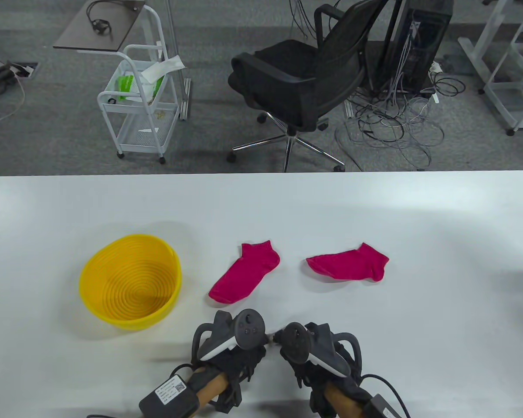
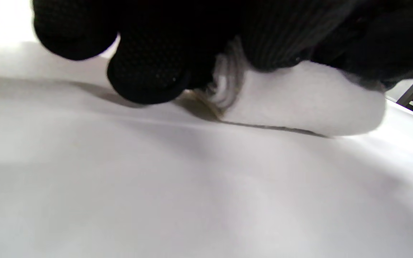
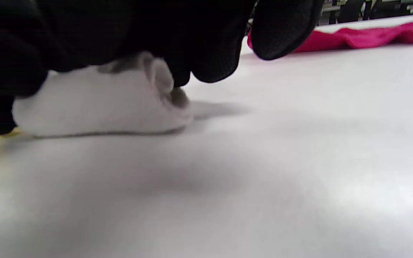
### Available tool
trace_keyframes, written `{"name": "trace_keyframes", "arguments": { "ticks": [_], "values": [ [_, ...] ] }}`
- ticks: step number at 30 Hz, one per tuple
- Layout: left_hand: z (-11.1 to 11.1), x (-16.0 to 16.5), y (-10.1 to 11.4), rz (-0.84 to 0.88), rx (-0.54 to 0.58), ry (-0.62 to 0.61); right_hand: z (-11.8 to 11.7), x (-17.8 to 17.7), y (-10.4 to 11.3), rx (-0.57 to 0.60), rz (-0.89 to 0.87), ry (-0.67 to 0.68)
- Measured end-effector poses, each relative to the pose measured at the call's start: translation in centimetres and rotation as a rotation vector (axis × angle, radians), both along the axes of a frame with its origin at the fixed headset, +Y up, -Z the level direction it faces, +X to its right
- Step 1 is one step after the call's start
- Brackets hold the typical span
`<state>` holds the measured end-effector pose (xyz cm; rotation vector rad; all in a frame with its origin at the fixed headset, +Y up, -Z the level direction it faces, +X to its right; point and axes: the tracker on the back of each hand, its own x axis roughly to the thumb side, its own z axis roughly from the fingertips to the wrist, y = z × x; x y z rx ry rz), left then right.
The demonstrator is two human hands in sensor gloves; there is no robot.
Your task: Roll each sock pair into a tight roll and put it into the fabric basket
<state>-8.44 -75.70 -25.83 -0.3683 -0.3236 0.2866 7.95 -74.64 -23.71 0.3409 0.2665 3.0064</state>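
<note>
Both gloved hands are sitting close together at the near edge of the white table, the left hand and the right hand almost touching at their trackers. Beneath them a white sock roll is lying on the tabletop; in the table view it is almost wholly hidden. In the wrist views the fingers of the left hand are curling down over one end of it, and the fingers of the right hand are curling over the other, so both hands are gripping the roll against the table. The yellow basket is standing upright to the left of the hands, holding nothing visible. Two pink socks are lying flat beyond the hands: the left pink sock just beside the basket, the right pink sock apart from it
</note>
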Motion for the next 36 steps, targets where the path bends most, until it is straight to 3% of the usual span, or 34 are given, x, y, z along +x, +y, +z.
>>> {"name": "trace_keyframes", "arguments": {
  "ticks": [4, 8, 17, 27, 31, 36],
  "values": [
    [-0.1, -0.1, 0.0, 0.007, -0.009, 0.011, 0.6, -0.2, 1.3, 0.063, -0.034, 0.038],
    [-0.1, -0.1, 0.0, 0.009, -0.005, 0.018, 1.1, -0.6, 1.5, 0.051, -0.025, 0.092],
    [-0.1, -0.4, 0.0, 0.033, -0.003, 0.027, 0.6, -0.4, 0.3, -0.065, 0.018, 0.070],
    [0.0, -1.2, 1.7, 0.081, 0.007, 0.047, 0.2, 0.0, -0.3, -0.112, 0.030, 0.033],
    [0.1, -0.9, 1.1, 0.008, -0.038, 0.028, 0.2, -0.1, -0.7, -0.122, 0.053, 0.025],
    [0.2, -0.5, 0.4, -0.021, -0.016, 0.019, 0.1, -0.4, -1.2, -0.101, 0.086, -0.004]
  ]
}}
